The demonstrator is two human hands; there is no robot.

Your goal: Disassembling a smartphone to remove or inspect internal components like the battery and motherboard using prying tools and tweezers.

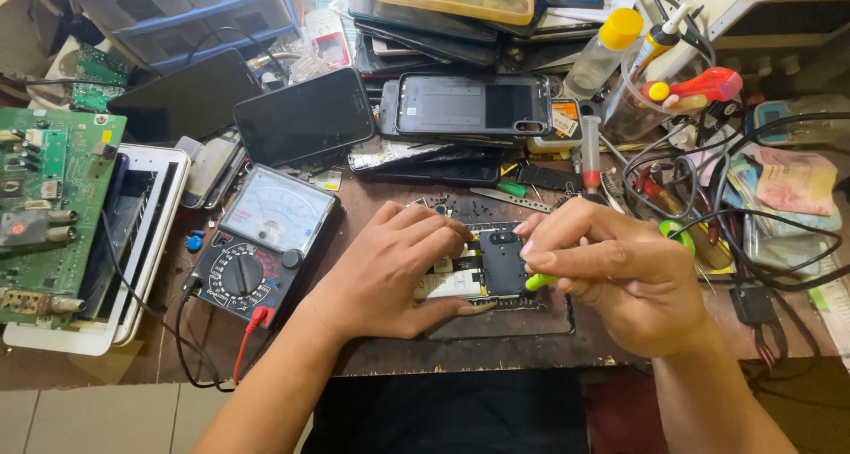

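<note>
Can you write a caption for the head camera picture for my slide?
Left hand steadies an opened black smartphone while right hand holds a green-handled tool, beside a black analog multimeter.

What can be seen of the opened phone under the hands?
The opened phone lies flat on the brown wooden bench, back cover off, showing a black shield plate and a pale battery. The left hand presses on it; the right hand holds a green-handled tool against its edge.

Bright green tool handle [537,282], black phone board [501,261], red probe lead [251,330].
</note>
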